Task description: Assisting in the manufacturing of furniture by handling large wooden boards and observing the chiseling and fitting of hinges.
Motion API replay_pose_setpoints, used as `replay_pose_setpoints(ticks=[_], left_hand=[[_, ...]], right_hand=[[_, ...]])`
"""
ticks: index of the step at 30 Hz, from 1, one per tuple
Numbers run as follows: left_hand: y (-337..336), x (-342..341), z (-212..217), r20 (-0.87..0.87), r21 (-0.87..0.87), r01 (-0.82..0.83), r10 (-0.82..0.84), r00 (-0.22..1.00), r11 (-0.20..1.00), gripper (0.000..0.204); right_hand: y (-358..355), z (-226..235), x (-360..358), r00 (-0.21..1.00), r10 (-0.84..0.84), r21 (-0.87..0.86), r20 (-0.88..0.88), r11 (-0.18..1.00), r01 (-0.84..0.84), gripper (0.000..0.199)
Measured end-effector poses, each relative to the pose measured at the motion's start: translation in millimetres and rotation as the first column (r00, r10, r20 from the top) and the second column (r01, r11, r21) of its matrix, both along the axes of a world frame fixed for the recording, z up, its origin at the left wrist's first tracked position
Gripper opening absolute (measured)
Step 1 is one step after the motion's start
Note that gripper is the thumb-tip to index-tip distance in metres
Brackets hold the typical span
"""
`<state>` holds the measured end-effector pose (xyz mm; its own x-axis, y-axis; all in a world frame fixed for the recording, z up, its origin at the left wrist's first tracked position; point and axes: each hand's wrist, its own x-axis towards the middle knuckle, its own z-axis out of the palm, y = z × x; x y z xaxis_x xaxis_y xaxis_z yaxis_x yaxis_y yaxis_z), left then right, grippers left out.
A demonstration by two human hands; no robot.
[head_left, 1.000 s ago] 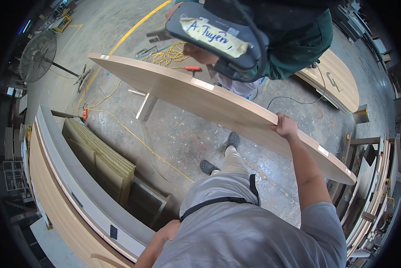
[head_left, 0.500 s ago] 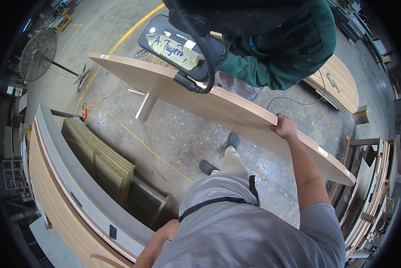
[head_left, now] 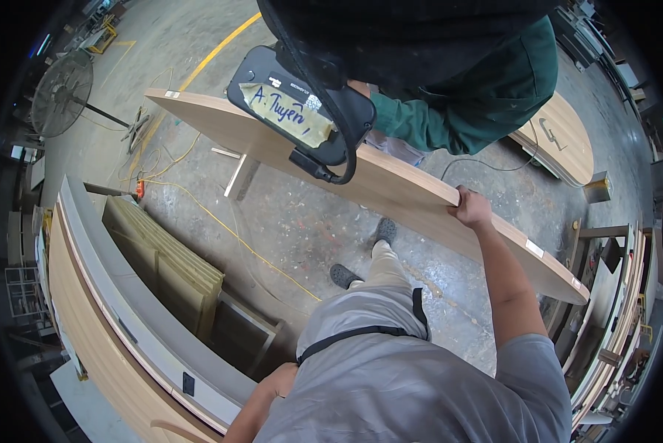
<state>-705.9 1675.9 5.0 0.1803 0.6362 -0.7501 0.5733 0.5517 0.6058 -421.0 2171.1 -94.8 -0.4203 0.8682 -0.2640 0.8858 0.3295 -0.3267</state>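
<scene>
A long wooden panel [head_left: 394, 193] with tapered ends stands on its edge, slanting from the far left to the near right. My right hand [head_left: 472, 207] is closed over its top edge, thumb on the near side. Down by my waist is my left hand [head_left: 280, 379], resting against my grey shirt [head_left: 376, 376]; its fingers are mostly hidden. Across the panel a co-worker in a green sleeve [head_left: 435, 122] leans over it. A dark boxy device [head_left: 272, 81] with a taped handwritten label and a cable hides part of the panel and the co-worker's hand.
At left, a long curved wooden piece [head_left: 88, 310] lies beside a grey frame and several yellowish boards [head_left: 162, 258]. A yellow cord [head_left: 235, 235] crosses the floor. A standing fan [head_left: 62, 92] is at far left. A rounded board [head_left: 560, 140] with a clamp lies at right, behind a rack [head_left: 605, 295].
The co-worker's upper body and the dark device have shifted a little; the device now sits slightly lower. My hands and the panel look unmoved.
</scene>
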Motion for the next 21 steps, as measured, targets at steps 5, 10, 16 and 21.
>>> replay_pose_setpoints(ticks=[5, 10, 16, 21], left_hand=[[1.9, -4.1, -1.5, -0.006, 0.026, 0.057, -0.056, 0.998, 0.998, 0.041], [3.5, -4.4, -3.1, -0.005, 0.064, 0.088, -0.088, 0.996, 0.994, 0.041], [6.3, -8.4, -3.6, -0.012, 0.062, 0.133, -0.133, 0.991, 0.989, 0.042], [9.0, -8.7, -2.4, -0.001, 0.058, 0.092, -0.092, 0.996, 0.994, 0.040]], right_hand=[[0.9, -1.2, -1.3, 1.000, 0.000, 0.002, 0.000, 1.000, 0.000, 0.038], [1.3, -2.5, -2.8, 1.000, 0.006, 0.002, -0.014, 1.000, -0.006, 0.038], [3.0, -6.0, -6.0, 1.000, 0.009, 0.005, 0.000, 1.000, -0.009, 0.039], [4.1, -7.2, -6.3, 1.000, 0.012, 0.018, 0.001, 1.000, -0.012, 0.038]])
